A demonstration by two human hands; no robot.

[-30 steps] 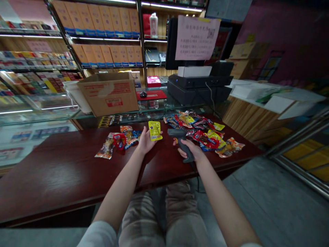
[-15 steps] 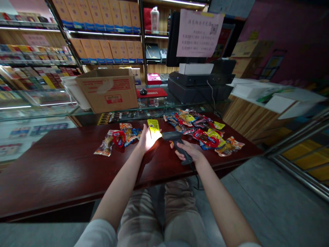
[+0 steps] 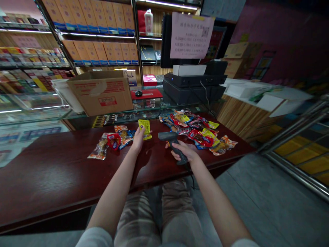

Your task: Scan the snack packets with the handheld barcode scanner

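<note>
My left hand (image 3: 139, 139) is closed on a small yellow snack packet (image 3: 145, 128), held up over the table. In my right hand (image 3: 183, 151) is a dark handheld barcode scanner (image 3: 168, 137), its head pointing left toward the packet, with a gap between them. Left of my left hand lies a small group of snack packets (image 3: 113, 140), clear, red and blue. A bigger heap of snack packets (image 3: 190, 125) spreads behind and to the right of the scanner.
The packets lie on a dark red wooden table (image 3: 56, 175). Behind it, a glass counter carries an open cardboard box (image 3: 101, 94), a mouse (image 3: 138, 93) and a black cash register (image 3: 192, 89) with a monitor. A scanner cable (image 3: 192, 178) hangs over the table's front edge.
The bright scanner light on my left hand and the packet has gone out. My left hand has shifted slightly left with the packet, away from the scanner. The whole view has shifted a little.
</note>
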